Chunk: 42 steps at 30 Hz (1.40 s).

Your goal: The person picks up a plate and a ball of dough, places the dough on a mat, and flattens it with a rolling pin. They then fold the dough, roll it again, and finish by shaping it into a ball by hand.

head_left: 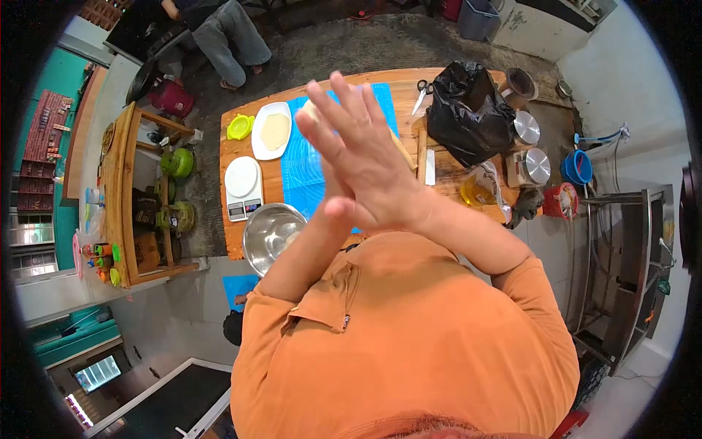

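My right hand is raised over the table, its fingers stretched out and apart, with its back partly towards me. Behind it and against it is my left hand, mostly covered, so its fingers cannot be made out. Whether anything lies between the palms is hidden. Beneath the hands lies a blue mat with printed markings. A pale piece, perhaps dough, shows just beyond the fingertips. Left of the mat is a white plate holding a flat, cream-coloured mass. A steel bowl stands near my left forearm.
On the left are a kitchen scale and a lime-green lid. To the right lie scissors, a wooden rolling pin, a black plastic bag and a bag of yellow oil. Another person's legs are at the far left.
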Available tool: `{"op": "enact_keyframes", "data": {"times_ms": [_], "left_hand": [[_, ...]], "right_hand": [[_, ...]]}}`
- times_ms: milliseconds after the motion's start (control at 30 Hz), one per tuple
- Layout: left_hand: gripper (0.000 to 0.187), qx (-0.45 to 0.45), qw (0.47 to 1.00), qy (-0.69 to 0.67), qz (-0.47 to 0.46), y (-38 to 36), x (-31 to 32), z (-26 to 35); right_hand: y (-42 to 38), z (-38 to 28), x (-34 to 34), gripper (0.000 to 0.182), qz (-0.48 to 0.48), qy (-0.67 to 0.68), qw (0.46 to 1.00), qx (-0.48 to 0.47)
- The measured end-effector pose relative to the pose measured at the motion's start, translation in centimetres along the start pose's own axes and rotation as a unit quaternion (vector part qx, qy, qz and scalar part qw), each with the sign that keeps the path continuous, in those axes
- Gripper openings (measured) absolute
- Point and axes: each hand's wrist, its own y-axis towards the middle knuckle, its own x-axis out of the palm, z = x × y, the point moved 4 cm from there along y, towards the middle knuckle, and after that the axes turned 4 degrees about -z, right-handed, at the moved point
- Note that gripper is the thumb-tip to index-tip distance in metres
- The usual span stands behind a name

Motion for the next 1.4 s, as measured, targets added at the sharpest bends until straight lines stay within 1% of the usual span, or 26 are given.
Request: {"op": "enact_keyframes", "data": {"times_ms": [133, 200, 233, 267, 333, 400, 467, 567, 667, 700, 733, 767, 800, 833, 867, 900, 933, 967, 1033, 1100, 1133, 1167, 1200, 1267, 1333, 1400], "left_hand": [[0.093, -0.012, 0.995, 0.099, -0.015, -0.3, -0.4, -0.6], [0.094, 0.054, 0.989, -0.065, -0.122, 0.2, 0.4, 1.5], [0.097, 0.067, 0.991, -0.101, -0.058, 0.6, -0.4, 1.9], [0.097, 0.069, 0.991, -0.102, -0.059, 0.5, -0.4, 1.9], [0.097, 0.035, 0.996, -0.037, -0.069, 0.0, -0.2, 1.5], [0.097, -0.002, 0.996, 0.025, -0.082, -0.4, 0.0, 1.1], [0.098, -0.019, 0.995, 0.052, -0.087, -0.2, 0.2, 1.0], [0.100, 0.059, 0.998, -0.025, -0.013, 0.4, -1.3, 1.5], [0.099, -0.054, 0.974, -0.165, -0.146, 0.3, -5.6, -2.5], [0.099, -0.078, 0.991, -0.071, -0.087, 0.7, -3.9, -2.9], [0.099, -0.079, 0.991, -0.072, -0.085, 0.8, -3.3, -2.2], [0.099, -0.108, 0.985, -0.123, -0.062, 0.6, -3.2, -1.7], [0.099, -0.133, 0.975, -0.173, -0.040, 0.5, -3.4, -1.5], [0.095, -0.141, 0.974, -0.179, 0.009, 0.5, -3.8, -1.7], [0.095, -0.137, 0.974, -0.182, 0.013, 0.6, -4.6, -2.2], [0.092, -0.133, 0.945, -0.299, -0.019, 0.8, -5.2, -2.7], [0.090, -0.127, 0.902, -0.409, -0.053, 0.9, -5.6, -3.2], [0.090, -0.133, 0.952, -0.274, 0.030, 1.1, -4.7, -3.0], [0.089, -0.130, 0.951, -0.280, 0.011, 1.1, -4.7, -2.8], [0.089, -0.130, 0.950, -0.284, -0.007, 0.9, -5.1, -2.6], [0.088, -0.140, 0.931, -0.335, -0.045, 0.7, -5.2, -2.6], [0.088, -0.151, 0.907, -0.384, -0.084, 0.6, -5.1, -2.5], [0.088, -0.153, 0.907, -0.383, -0.085, 0.6, -4.9, -2.6], [0.089, -0.090, 0.955, -0.276, -0.059, 0.7, -4.2, -2.6], [0.090, -0.028, 0.986, -0.164, -0.032, 0.4, -3.2, -2.5], [0.091, 0.034, 0.998, -0.050, -0.007, 0.2, -2.5, -2.3]], "right_hand": [[0.8, 2.7, -0.6, 0.090, 0.036, 0.006, 0.999, 0.032], [-0.5, 2.5, 0.5, 0.093, 0.029, 0.015, 0.998, 0.060], [-0.9, 1.3, 1.0, 0.094, 0.020, 0.009, 0.999, 0.044], [-0.4, 1.0, 0.8, 0.094, 0.020, 0.008, 0.999, 0.041], [1.0, -0.3, 0.3, 0.092, -0.026, -0.008, 0.998, -0.053], [1.4, 1.7, -0.3, 0.092, -0.015, -0.039, 0.999, -0.034], [0.6, 3.5, -0.5, 0.091, 0.053, 0.027, 0.996, 0.064], [0.0, 0.7, 0.9, 0.086, 0.025, 0.018, 0.999, 0.015], [1.1, -0.1, 1.3, 0.075, -0.042, -0.050, 0.997, -0.044], [1.5, 1.9, 1.9, 0.075, -0.020, -0.040, 0.999, 0.008], [1.7, 3.5, 2.2, 0.075, 0.000, -0.027, 0.998, 0.060], [1.7, 4.1, 1.6, 0.078, 0.033, 0.105, 0.992, 0.069], [1.7, 4.2, 1.3, 0.078, 0.028, 0.108, 0.991, 0.068], [1.7, 4.8, 1.1, 0.081, 0.044, 0.320, 0.936, 0.140], [1.8, 5.3, 0.9, 0.083, 0.057, 0.513, 0.831, 0.208], [1.9, 6.1, 0.1, 0.087, 0.086, 0.558, 0.781, 0.268], [1.9, 7.2, -0.5, 0.087, 0.110, 0.524, 0.801, 0.268], [1.7, 7.6, -1.3, 0.084, 0.120, 0.454, 0.840, 0.270], [1.4, 7.9, -2.0, 0.080, 0.130, 0.381, 0.875, 0.271], [1.2, 7.3, -1.8, 0.077, 0.067, 0.223, 0.950, 0.209], [1.0, 7.1, -1.3, 0.077, 0.068, 0.223, 0.950, 0.210], [1.2, 6.0, -0.5, 0.076, 0.028, 0.045, 0.986, 0.156], [1.1, 4.8, 0.6, 0.074, -0.014, -0.134, 0.986, 0.097], [0.6, 3.0, 1.9, 0.077, -0.030, -0.121, 0.988, 0.089], [0.9, 1.2, 2.1, 0.081, -0.090, -0.101, 0.991, 0.009], [1.4, 3.3, 1.8, 0.084, -0.098, -0.103, 0.989, 0.031]]}}
